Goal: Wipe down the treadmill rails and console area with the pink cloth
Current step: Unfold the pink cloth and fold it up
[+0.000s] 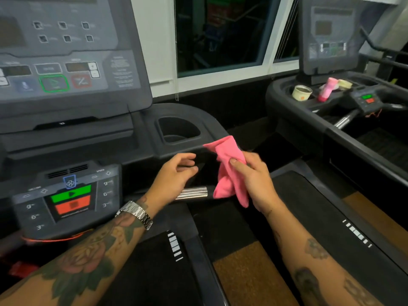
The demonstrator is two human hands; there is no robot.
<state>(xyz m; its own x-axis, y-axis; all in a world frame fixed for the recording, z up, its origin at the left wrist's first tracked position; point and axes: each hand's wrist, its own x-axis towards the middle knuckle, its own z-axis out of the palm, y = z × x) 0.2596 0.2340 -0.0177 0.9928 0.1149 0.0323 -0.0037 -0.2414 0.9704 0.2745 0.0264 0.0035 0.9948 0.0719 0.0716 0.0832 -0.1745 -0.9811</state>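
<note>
the right hand [254, 180] grasps the pink cloth [229, 171] near the console tray [141, 138]. the left hand [176, 173] hangs loosely curled beside it, holding nothing.

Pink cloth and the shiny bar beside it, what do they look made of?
Cloth: soft matte fabric, maybe microfibre; it droops in folds from the right hand. Bar: polished metal, likely chrome or steel, judging by its bright ribbed streaks.

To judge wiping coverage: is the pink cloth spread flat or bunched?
Bunched. The pink cloth hangs in folds from the right hand, which grips it.
</note>
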